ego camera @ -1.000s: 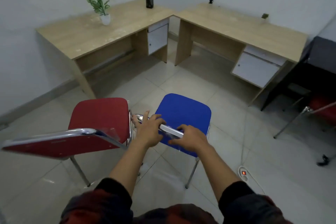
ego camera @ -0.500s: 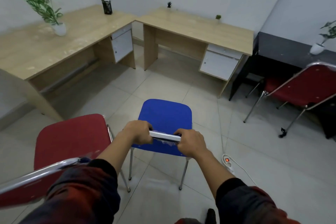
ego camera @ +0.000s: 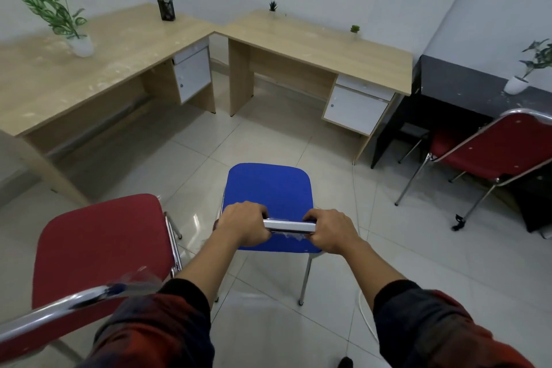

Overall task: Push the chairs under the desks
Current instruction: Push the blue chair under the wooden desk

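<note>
Step in hand: pushing the blue chair (ego camera: 270,197) toward the desks, first of the chairs by the look of it. Left hand (ego camera: 243,222) and right hand (ego camera: 330,230) were both wrapped tight round the chrome top bar (ego camera: 291,225) of the backrest, one at each end, knuckles up, bar showing between them.

Chair stood mid-floor on the tiles, well apart from any desk, seat pointing roughly at the kneehole of the far desk (ego camera: 313,45) (the one w/ the white drawer unit (ego camera: 355,107) on its right side). Seat: blue fabric pad, rounded corners, thin chrome legs; looks light, should slide easily on tile.

Next move, imo: push straight fwd and steer slightly right-of-centre into the gap, keeping clear of the drawer unit. A white cable (ego camera: 355,188) ran along the floor just right of the chair, so legs could snag it.

Still to do: red chair (ego camera: 98,245) just beside on the left, near the left desk (ego camera: 98,60), and another red chair (ego camera: 490,146) at the dark desk (ego camera: 466,81), only partly under.
</note>
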Action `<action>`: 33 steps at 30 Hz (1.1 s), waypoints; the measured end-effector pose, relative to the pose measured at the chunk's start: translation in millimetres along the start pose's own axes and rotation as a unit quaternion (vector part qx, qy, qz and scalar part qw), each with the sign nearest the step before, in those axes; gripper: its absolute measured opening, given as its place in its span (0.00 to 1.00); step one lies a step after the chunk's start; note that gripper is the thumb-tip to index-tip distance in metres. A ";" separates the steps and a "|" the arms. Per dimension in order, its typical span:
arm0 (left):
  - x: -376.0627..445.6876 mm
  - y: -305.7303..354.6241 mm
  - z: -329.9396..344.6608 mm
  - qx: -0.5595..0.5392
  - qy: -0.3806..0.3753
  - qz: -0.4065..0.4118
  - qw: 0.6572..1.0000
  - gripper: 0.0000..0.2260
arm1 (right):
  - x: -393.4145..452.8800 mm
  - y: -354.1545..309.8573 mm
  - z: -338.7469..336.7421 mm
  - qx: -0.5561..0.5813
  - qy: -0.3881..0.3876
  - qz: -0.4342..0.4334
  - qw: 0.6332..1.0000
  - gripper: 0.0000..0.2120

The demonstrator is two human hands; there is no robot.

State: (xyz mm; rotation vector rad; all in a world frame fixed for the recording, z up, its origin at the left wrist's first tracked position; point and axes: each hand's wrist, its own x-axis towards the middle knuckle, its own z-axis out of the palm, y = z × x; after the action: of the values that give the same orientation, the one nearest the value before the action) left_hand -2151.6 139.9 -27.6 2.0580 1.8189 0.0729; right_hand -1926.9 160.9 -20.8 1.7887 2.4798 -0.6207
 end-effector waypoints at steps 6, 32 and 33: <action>15.3 -17.1 -10.9 0.011 -0.007 0.003 1.000 0.11 | 20.4 -4.2 9.2 -0.002 0.027 -0.009 1.000 0.15; 66.4 0.0 -18.4 -0.006 0.061 0.007 0.998 0.10 | 67.3 30.7 -24.7 -0.002 0.029 -0.018 0.999 0.12; 68.1 -6.8 -19.5 -0.001 0.063 0.011 0.998 0.10 | 69.2 25.6 -21.8 -0.002 0.034 -0.015 0.999 0.12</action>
State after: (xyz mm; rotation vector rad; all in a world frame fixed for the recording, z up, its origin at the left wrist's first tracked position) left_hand -2153.1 211.0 -26.5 2.1157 1.8680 0.2136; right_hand -1922.6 237.6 -25.5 1.8056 2.5537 -0.5659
